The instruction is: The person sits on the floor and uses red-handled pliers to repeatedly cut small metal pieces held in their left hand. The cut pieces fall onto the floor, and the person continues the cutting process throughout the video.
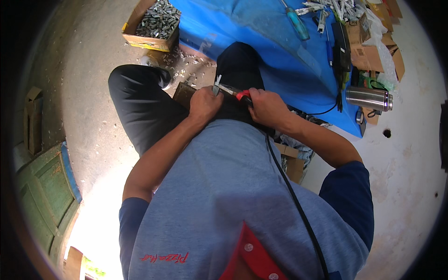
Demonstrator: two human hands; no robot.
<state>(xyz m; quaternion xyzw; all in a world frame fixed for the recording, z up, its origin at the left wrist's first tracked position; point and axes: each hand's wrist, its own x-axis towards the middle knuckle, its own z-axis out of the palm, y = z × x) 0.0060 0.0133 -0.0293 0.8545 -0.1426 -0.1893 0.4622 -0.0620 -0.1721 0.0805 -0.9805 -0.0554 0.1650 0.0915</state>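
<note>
Over my lap, my left hand (205, 103) is closed round a small grey metal piece (215, 90), whose end sticks up past the fingers. A small white part (218, 80) shows at its top. My right hand (267, 107) grips pliers (241, 94) with red and black handles. The jaws of the pliers reach left and meet the white part beside the metal piece; whether they are closed on it is too small to tell. Beside my left hand a brown block-like object (184, 94) is partly hidden.
An open cardboard box (150, 42) of small metal pieces stands ahead on the left. The blue-covered surface (241, 21) holds a teal-handled screwdriver (297, 24), a blue-handled tool (329, 52) and a steel flask (367, 98). White scraps litter the floor; a black cable (297, 206) crosses my shirt.
</note>
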